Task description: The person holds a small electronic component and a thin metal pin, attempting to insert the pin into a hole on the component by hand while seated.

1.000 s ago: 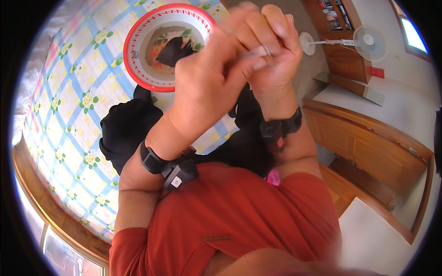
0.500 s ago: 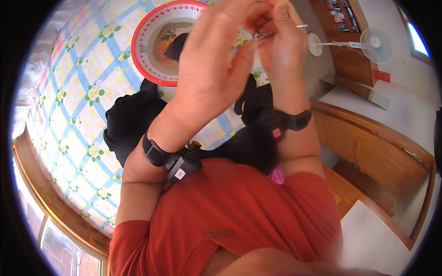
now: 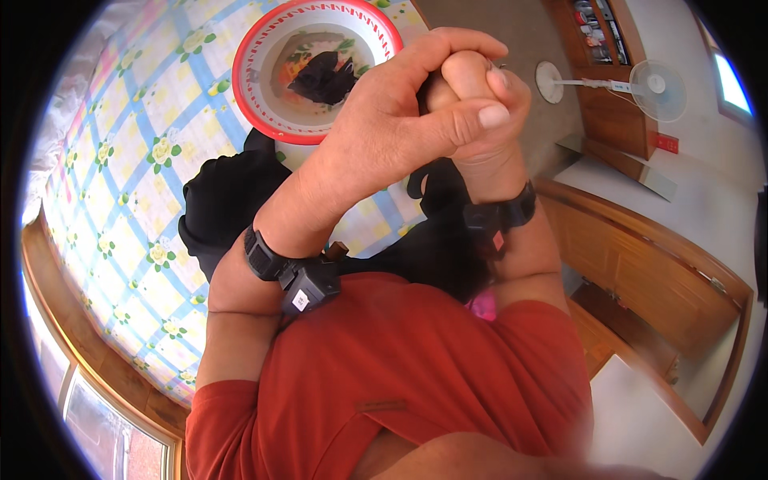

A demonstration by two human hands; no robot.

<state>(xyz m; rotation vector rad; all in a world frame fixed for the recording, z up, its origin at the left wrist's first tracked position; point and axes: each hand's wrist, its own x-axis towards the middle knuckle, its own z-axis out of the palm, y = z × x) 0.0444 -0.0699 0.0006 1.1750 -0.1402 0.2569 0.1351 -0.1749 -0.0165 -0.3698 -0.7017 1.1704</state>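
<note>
My left hand [image 3: 400, 112] is wrapped round my closed right hand [image 3: 472, 88], its thumb lying across the right fist and its fingers reaching over the top. Both are raised just right of a white enamel basin [image 3: 254, 104] with a red rim. Whatever lies inside the clasp is hidden; only a dark gap shows between the palms. A crumpled black cloth [image 3: 326, 78] lies in shallow water in the basin. More black fabric [image 3: 228, 200] is bunched on the table below, partly behind my forearms.
The basin stands on a table with a flowered, checked tablecloth [image 3: 164, 152]. To the right are a white standing fan [image 3: 658, 86], a wooden cabinet [image 3: 616, 112] and an open wooden-framed compartment [image 3: 652, 276]. A window [image 3: 104, 424] is at the lower left.
My hands have closed together, the left now clasping the right. The thin shiny metal piece that showed at the right fingers is out of sight. More of the basin's black cloth shows.
</note>
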